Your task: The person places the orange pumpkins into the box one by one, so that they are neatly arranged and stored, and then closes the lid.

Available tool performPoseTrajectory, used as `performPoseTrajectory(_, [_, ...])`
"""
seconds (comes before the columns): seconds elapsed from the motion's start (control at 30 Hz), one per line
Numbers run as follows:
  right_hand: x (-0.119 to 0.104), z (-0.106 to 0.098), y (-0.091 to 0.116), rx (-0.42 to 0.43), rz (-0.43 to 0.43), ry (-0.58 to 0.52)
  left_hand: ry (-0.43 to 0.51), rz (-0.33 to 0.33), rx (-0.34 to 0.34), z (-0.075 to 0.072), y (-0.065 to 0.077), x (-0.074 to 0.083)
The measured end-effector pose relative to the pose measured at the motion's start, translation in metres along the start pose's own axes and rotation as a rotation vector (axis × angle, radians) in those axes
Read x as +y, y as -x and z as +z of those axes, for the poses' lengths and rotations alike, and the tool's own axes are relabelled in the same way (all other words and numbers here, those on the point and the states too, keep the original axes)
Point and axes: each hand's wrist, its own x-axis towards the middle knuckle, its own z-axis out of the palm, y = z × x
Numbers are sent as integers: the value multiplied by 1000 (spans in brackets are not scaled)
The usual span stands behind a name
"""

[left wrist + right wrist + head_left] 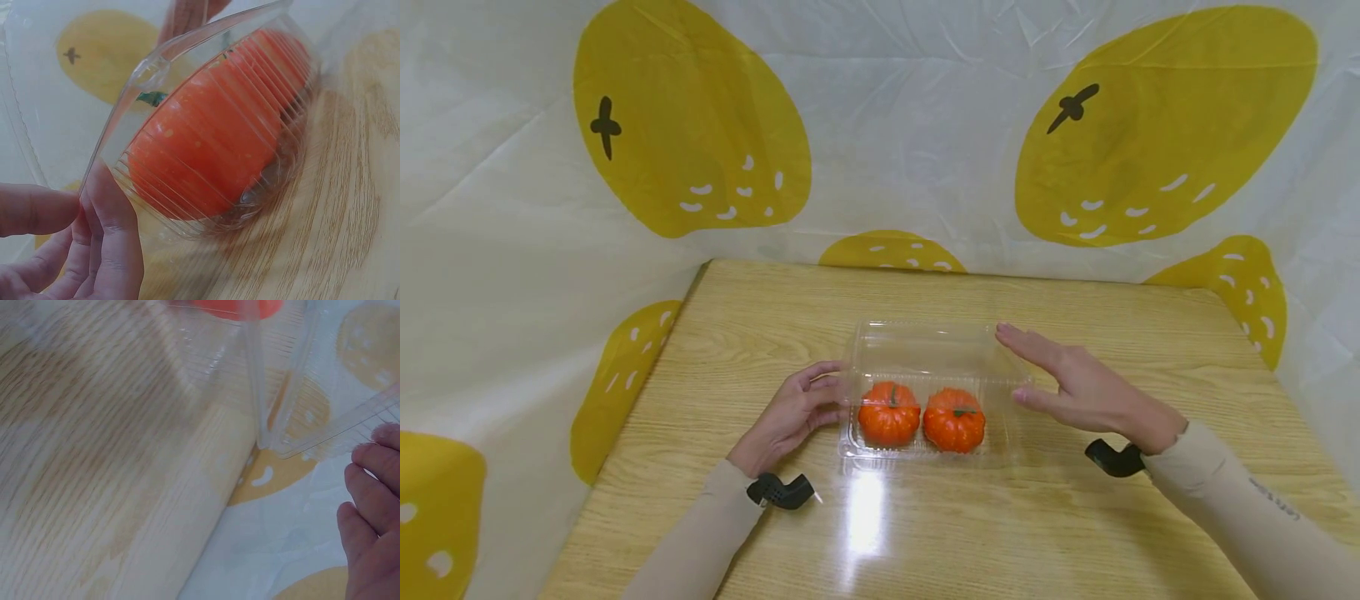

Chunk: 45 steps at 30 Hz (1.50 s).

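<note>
A clear plastic clamshell container [925, 457] stands on the table with its hinged lid [925, 350] raised at the back. Inside it, side by side, sit two small orange pumpkins [889, 417] [955, 425] with green stems. My left hand [801, 407] is at the container's left side; in the left wrist view, thumb and fingers [112, 231] pinch its rim. On the right, my right hand [1078, 387] has its fingers extended along the lid's right edge. The right wrist view shows those fingertips beside the lid; whether they touch it I cannot tell.
The wood-grain table [760, 325] extends around the container. A white cloth [917, 150] printed with yellow lemons hangs behind and to the sides. Dark wrist-worn devices [782, 492] sit on both sleeves.
</note>
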Motion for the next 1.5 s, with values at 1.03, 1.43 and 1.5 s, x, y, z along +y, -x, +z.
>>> performPoseTrajectory(1.03, [10, 28, 7, 181, -300, 293, 10, 5, 35, 2, -2, 0])
performPoseTrajectory(1.43, [12, 41, 5, 247, -341, 348, -5, -8, 46, -1, -6, 4])
performPoseTrajectory(1.5, [12, 43, 5, 248, -335, 355, -7, -8, 47, -1, -7, 4])
